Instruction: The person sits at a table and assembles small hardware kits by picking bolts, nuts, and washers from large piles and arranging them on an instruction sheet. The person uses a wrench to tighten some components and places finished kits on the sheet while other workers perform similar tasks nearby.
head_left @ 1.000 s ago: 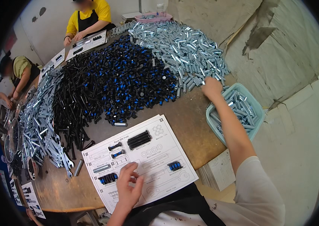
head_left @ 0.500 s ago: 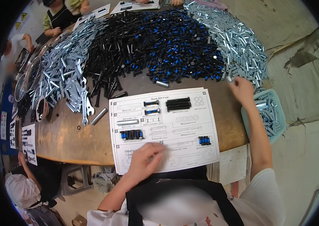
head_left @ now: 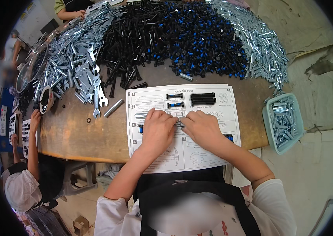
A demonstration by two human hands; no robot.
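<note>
1. Wooden table (head_left: 68, 137) is used as the work surface; a printed sheet (head_left: 182, 148) with line drawings is laid at its near edge. Sheet = landmark for all places below.
2. Both hands are placed over the middle of the sheet, fingertips nearly meeting. Small silver pieces (head_left: 179, 123) are partly seen between them, at mid-sheet.
3. Left hand (head_left: 158, 129): fingers bent, close together, only slightly open. Tips are set against the silver pieces; gripped or just touched, cannot be told.
4. Right hand (head_left: 204, 128): fingers curled, thumb side turned to the left hand, tips at the same pieces. Gap is small; hold cannot be confirmed, underside hidden.
5. Sheet's upper half: two black bolts with blue patches (head_left: 175, 105) are set one above the other; long black bolts (head_left: 202, 98) are grouped just right of them.
6. Silver tube (head_left: 139, 115) is laid at the sheet's left side, partly covered by the left hand. Blue-and-black short bolts (head_left: 229, 137) are seen at the right side, partly covered by the right forearm.
7. Beyond the sheet: black bolt heap (head_left: 131, 43), blue-patched bolt heap (head_left: 206, 43), silver sleeve heap (head_left: 266, 47).
8. Left of sheet: loose tube (head_left: 114, 108), wrenches (head_left: 96, 94).
9. Right of sheet: pale green basket (head_left: 269, 128), filled with silver sleeves.
</note>
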